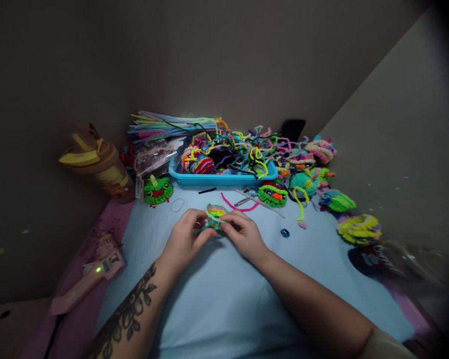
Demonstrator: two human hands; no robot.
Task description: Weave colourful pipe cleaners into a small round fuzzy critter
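Observation:
Both my hands meet at the middle of a light blue mat (217, 294). My left hand (185, 239) and my right hand (244, 233) pinch a small coiled pipe-cleaner piece (215, 214), yellow-green and multicoloured, between their fingertips. The piece rests low over the mat and the fingers hide its lower part. Just beyond it lies a loose pink pipe cleaner (237, 206). A small blue button-like bit (285, 232) sits on the mat to the right of my right hand.
A blue tray (224, 178) heaped with tangled pipe cleaners stands behind. Finished fuzzy figures lie around: green one (157, 190) at left, others (272, 195), (336, 201), (359, 228) at right. A pink glue gun (88, 279) lies front left, a lidded cup (97, 162) far left.

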